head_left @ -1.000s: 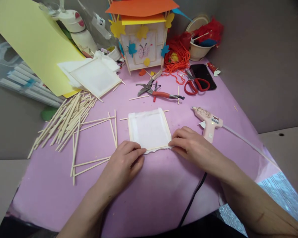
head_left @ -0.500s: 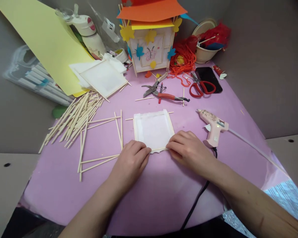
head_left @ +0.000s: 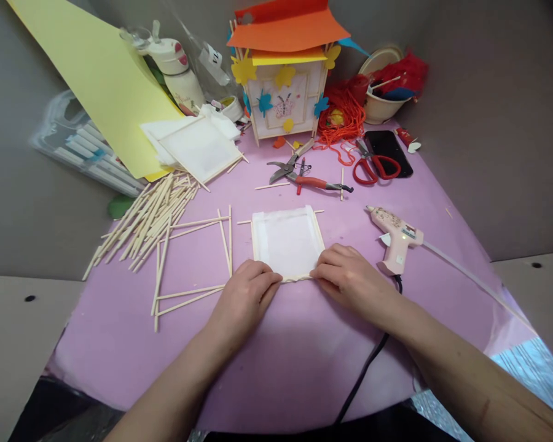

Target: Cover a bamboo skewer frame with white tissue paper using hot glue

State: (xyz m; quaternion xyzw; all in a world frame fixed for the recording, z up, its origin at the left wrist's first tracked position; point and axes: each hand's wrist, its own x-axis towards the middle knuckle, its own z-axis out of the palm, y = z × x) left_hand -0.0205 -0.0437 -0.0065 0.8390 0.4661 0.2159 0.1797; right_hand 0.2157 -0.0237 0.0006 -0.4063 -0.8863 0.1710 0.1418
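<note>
While my left hand (head_left: 244, 301) and right hand (head_left: 350, 279) are resting at the near corners, a square frame of wooden sticks covered with white paper (head_left: 288, 242) is lying flat on the pink surface (head_left: 295, 374), directly in front of me. My fingers are curving over its near edge from both sides and touching it; I cannot tell whether they are gripping it or only lying on it. Neither hand is clenched into a fist.

Left of the frame, bare wooden sticks (head_left: 190, 293) are forming a loose open square, and a heap of loose sticks (head_left: 150, 224) is lying just beyond them. To the right, beside my right hand, a pale pink hot glue gun (head_left: 396, 240) is lying on its side, its black cord (head_left: 364, 374) running toward me. Farther off, red-handled pruning shears (head_left: 304, 181) and red scissors (head_left: 373, 169) are lying near a black smartphone (head_left: 387, 152). A second paper-covered frame (head_left: 198, 147) is resting against a yellow card sheet (head_left: 101, 92), and a stick-built paper house with an orange roof (head_left: 283, 92) is standing at the far edge, beside orange yarn (head_left: 341, 120).
</note>
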